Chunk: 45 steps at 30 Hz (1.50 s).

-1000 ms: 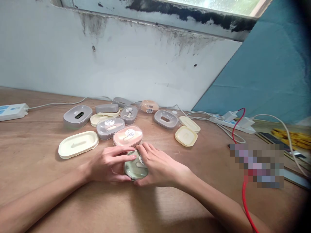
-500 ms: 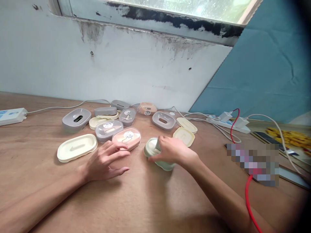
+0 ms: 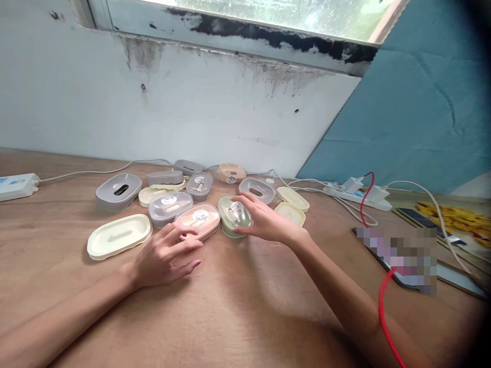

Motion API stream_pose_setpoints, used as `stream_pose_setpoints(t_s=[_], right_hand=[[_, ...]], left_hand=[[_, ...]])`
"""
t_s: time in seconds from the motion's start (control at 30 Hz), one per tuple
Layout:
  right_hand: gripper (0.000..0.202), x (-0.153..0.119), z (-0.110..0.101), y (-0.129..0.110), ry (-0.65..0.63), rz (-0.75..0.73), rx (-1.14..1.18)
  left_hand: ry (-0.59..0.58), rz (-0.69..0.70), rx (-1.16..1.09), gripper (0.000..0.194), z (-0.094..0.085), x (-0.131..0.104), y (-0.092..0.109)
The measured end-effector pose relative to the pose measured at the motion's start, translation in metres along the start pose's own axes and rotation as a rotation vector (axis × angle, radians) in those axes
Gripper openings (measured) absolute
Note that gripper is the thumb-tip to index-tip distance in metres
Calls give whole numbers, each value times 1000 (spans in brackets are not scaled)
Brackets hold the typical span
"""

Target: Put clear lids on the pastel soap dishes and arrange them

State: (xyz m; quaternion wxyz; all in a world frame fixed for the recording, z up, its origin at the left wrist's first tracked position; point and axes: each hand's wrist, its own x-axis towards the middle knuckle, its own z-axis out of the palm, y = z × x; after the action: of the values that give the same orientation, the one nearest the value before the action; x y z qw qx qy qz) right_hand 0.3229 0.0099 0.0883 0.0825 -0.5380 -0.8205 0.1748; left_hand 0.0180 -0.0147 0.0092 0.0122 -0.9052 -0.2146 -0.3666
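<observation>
A green oval plastic box (image 3: 233,221) with a clear cover and a round label sits on the table, beside a similar pink box (image 3: 203,221). My right hand (image 3: 268,220) is closed round the right end of the green box, thumb at the near side and fingers over the far side. My left hand (image 3: 164,258) is open, fingers spread and palm down, at the near left edge of the pink box. Its fingertips overlap that box in view; I cannot tell whether they touch. A cream oval tray-like piece (image 3: 119,237) lies to the left.
Behind are several grey oval boxes and covers (image 3: 118,191), an orange box (image 3: 230,173) and pale yellow pieces (image 3: 293,198). Power strips (image 3: 17,186) with cables stand at both sides. A phone (image 3: 399,258) and a red cable (image 3: 385,317) lie at right.
My right hand has moved the green box back and slightly left, beside the pink box. Its labelled clear cover now faces up. My left hand has stayed nearly still.
</observation>
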Motion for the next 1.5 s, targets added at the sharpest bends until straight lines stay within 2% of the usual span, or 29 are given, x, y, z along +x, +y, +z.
stream_pose_setpoints(t_s=[0.13, 0.2, 0.27, 0.4, 0.53, 0.6, 0.67, 0.73, 0.77, 0.87, 1.0, 1.07, 1.13, 1.23, 1.33, 1.4, 1.47, 1.5], right_hand=[[69, 10, -2, 13, 100, -19, 0], [53, 15, -3, 27, 212, 32, -58], [46, 20, -1, 47, 302, 131, -177], [46, 26, 7, 87, 276, 271, -295], [40, 26, 3, 101, 301, 268, -263], [42, 24, -5, 98, 359, 274, -256], [44, 21, -14, 88, 481, 252, -195], [44, 17, -22, 73, 583, 160, -41], [43, 16, -25, 64, 594, 95, 55], [39, 12, -24, 34, 448, -105, 244], [57, 14, -4, 4, 245, -402, 336], [63, 16, 8, -3, 197, -492, 368], [67, 18, 18, -6, 176, -514, 362], [71, 19, 22, -3, 139, -482, 341], [59, 23, 15, 14, 153, -360, 347], [44, 28, 9, 35, 271, -199, 273], [40, 32, 6, 62, 432, 4, 108], [42, 33, 5, 77, 473, 79, 59]], left_hand=[[-2, -11, 8, 29, 0, 0, -1], [-7, -4, 14, 27, 0, 1, -1], [-21, -1, 25, 23, 1, 1, -2], [-43, -29, 59, 16, 3, 0, -4], [-31, -44, 73, 18, 5, -1, -8], [-22, -39, 74, 21, 5, -1, -9], [-21, -43, 75, 25, 6, -1, -10], [-28, -52, 69, 30, 6, -1, -9], [-34, -59, 63, 32, 6, -1, -8], [-4, -94, 42, 40, 5, 1, -4], [120, -143, 107, 61, 0, 4, -1], [135, -145, 146, 68, -2, 4, 0], [91, -147, 157, 65, -2, 4, -1], [-24, -143, 148, 49, 0, 2, -5], [-68, -147, 151, 44, 3, 1, -9], [-68, -174, 164, 46, 5, -1, -10], [-68, -211, 166, 47, 5, -2, -12], [-68, -228, 163, 46, 6, -3, -12]])
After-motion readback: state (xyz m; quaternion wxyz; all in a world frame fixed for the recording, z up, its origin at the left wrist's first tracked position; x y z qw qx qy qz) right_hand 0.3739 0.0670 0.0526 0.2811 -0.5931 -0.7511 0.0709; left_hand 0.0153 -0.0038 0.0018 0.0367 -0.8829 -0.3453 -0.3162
